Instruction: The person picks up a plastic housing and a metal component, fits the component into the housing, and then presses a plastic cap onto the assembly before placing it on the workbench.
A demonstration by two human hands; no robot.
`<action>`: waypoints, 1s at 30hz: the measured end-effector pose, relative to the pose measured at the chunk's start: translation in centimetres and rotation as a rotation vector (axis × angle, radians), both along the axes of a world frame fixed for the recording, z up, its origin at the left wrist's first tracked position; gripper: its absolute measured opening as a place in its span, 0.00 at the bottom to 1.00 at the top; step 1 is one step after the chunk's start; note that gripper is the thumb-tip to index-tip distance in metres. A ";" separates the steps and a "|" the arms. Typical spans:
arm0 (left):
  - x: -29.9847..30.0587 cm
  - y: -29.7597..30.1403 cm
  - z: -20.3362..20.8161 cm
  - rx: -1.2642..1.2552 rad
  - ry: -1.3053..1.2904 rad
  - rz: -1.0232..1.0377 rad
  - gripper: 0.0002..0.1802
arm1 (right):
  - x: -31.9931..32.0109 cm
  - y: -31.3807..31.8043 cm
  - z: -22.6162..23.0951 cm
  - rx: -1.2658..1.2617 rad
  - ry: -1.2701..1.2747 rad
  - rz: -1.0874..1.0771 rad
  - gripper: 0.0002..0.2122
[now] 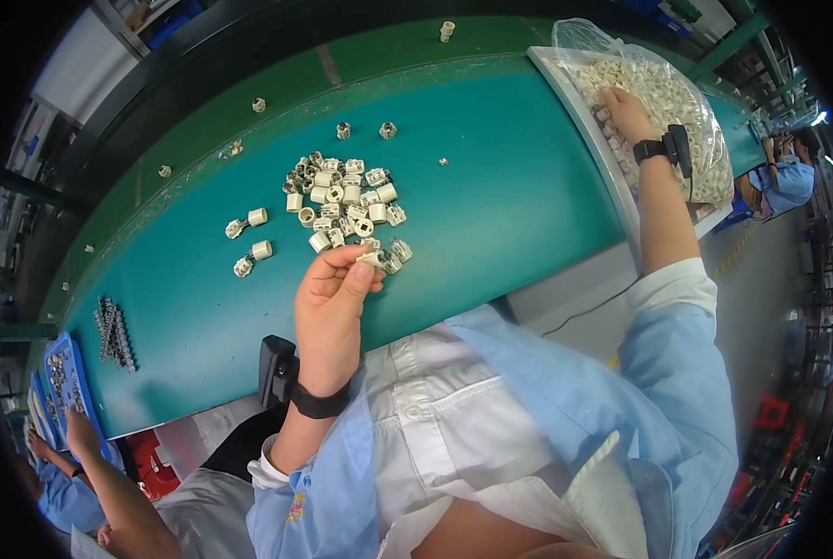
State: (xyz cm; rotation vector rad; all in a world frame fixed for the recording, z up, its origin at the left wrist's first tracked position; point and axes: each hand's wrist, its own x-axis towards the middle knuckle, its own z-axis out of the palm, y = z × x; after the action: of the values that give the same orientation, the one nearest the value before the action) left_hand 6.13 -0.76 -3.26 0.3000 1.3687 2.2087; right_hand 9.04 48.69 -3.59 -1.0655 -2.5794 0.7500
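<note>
My left hand [335,296] is closed in a pinch, thumb against forefinger, on a small white plastic fitting [369,260] at the near edge of a heap. In that heap [349,196] lie several cream-white round caps and fittings with dark metal parts. My right hand [629,115] reaches into a clear plastic bag [705,98] of loose white plastic parts [663,88] in a pale tray [579,121]. Its fingers curl down among the parts; whatever they grip there is hidden.
Two cap-and-fitting pairs [260,250] lie left of the heap on the green table [491,242]. Farther left is a bundle of dark metal pieces [114,335]. Single fittings [388,130] sit toward the back. A co-worker's arm [109,466] is by a blue tray [86,391] at left.
</note>
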 end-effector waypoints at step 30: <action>-0.6 -1.6 -0.4 0.069 -0.048 0.013 0.10 | 0.1 3.5 -0.5 0.313 -0.030 -0.024 0.12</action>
State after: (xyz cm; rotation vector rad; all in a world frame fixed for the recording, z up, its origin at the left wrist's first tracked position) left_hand 5.54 -2.38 -3.68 0.2614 1.2744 2.2625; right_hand 9.11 52.22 -4.08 -1.0109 -2.5905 0.3104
